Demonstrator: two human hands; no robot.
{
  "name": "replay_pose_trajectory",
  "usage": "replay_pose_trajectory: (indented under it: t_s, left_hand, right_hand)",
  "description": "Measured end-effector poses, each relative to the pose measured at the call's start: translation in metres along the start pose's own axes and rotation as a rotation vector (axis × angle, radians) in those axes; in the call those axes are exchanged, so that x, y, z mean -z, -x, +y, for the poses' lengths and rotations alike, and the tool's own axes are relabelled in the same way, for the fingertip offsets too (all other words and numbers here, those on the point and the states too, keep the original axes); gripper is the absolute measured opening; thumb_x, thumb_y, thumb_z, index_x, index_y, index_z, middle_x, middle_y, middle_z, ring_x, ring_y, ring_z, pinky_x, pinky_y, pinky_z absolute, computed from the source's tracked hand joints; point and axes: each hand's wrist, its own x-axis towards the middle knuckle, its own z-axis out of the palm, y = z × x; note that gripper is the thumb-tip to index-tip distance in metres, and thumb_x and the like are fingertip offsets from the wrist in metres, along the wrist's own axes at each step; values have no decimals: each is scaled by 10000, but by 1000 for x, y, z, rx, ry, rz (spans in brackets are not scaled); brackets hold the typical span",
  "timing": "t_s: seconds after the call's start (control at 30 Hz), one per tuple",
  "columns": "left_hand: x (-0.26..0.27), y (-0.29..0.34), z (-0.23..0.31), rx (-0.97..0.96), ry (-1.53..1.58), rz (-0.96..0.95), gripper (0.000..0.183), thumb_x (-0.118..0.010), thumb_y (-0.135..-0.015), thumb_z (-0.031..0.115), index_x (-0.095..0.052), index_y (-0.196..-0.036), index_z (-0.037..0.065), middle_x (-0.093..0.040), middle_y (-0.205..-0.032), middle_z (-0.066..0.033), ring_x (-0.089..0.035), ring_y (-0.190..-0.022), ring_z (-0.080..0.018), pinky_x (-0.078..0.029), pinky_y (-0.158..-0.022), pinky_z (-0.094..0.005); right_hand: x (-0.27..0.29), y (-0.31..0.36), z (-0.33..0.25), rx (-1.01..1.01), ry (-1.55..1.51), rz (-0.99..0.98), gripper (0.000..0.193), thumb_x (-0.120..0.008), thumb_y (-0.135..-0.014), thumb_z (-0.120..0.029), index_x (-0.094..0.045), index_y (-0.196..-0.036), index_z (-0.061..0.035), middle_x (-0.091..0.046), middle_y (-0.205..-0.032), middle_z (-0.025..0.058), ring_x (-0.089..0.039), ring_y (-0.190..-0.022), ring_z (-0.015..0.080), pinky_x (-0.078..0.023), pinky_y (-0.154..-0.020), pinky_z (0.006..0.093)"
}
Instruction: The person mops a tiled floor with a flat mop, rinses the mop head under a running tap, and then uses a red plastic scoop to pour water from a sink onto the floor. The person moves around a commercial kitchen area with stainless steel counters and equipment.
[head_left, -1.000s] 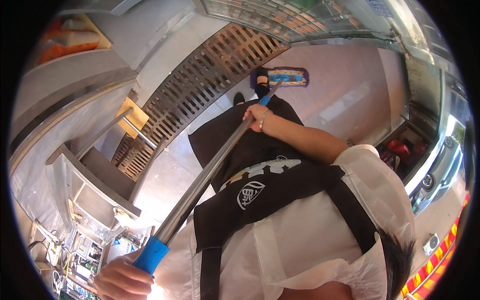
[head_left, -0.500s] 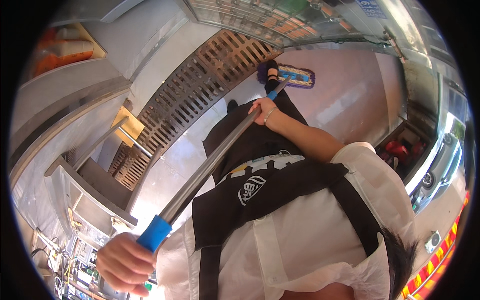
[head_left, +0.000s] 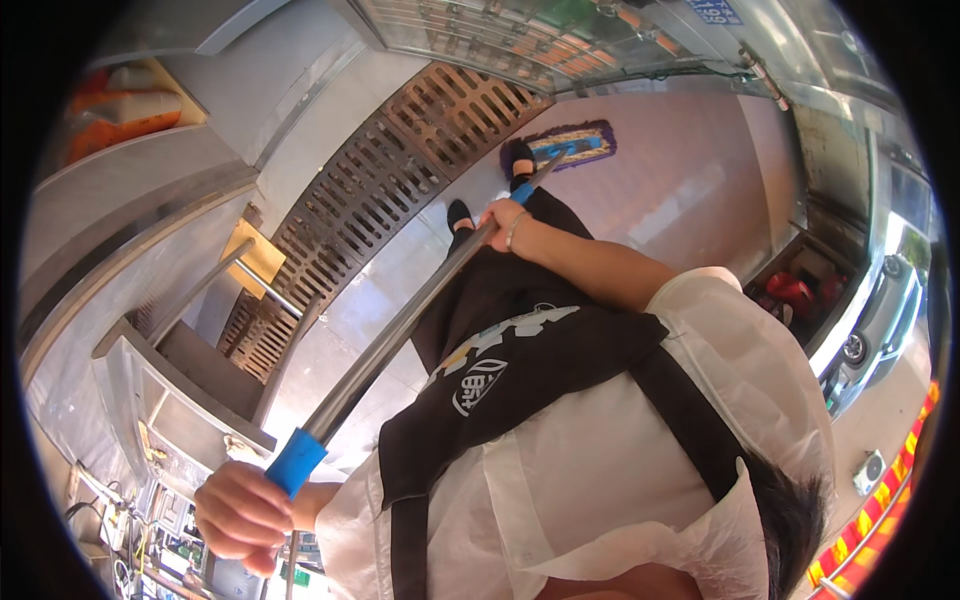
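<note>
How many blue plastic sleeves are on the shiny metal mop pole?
2: the upper blue plastic sleeve is at the left hand; the lower blue plastic sleeve is between the right hand and the purple-fringed mop head. Any beneath the hands would be hidden.

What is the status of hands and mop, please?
Left hand closed on blue grip; right hand closed around metal pole. Mop head on floor. Black shoe overlaps its left end.
</note>
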Motion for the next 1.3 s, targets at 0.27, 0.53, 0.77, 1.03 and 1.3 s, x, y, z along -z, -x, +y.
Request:
replay_pose_trajectory:
  t_s: [0.27,0.53,0.77,1.03,1.3]
  left_hand:
    - [-18,24,10,-82,-136,382,359,-705,-711,109,-418,-500,149,-503,-428,32,-483,-337,-65,-415,-373,-202]
    - [-125,-29,-179,33,150,-263,215,-660,-732,94,-506,-583,87,-562,-571,-58,-551,-504,-188,-452,-517,-325]
    - [-305,-46,-381,239,-103,-236,215,-653,-660,16,-460,-579,64,-518,-645,-61,-546,-672,-267,-407,-765,-416]
    - [-394,-70,-448,351,-47,-52,172,-633,-652,-35,-493,-577,31,-533,-641,-82,-522,-671,-264,-398,-818,-428]
    - [-437,-25,-336,279,-52,101,169,-602,-642,-45,-472,-563,28,-523,-593,-82,-500,-568,-264,-400,-646,-396]
  right_hand:
    - [-4,6,30,12,40,127,26,-413,-826,-67,-438,-832,-66,-477,-707,97,-515,-599,228,-457,-541,394]
    - [119,4,-210,297,-135,-157,209,-449,-780,-35,-365,-595,-82,-373,-526,62,-381,-468,201,-373,-465,325]
    - [279,13,-485,623,-36,-22,186,-503,-820,1,-394,-683,-61,-425,-569,43,-428,-461,159,-448,-462,280]
    - [316,59,-564,505,102,189,96,-464,-861,-5,-427,-773,-17,-455,-652,68,-478,-571,179,-503,-541,323]
    - [335,61,-487,423,173,13,95,-456,-860,-9,-429,-770,-26,-479,-643,76,-487,-573,182,-504,-583,332]
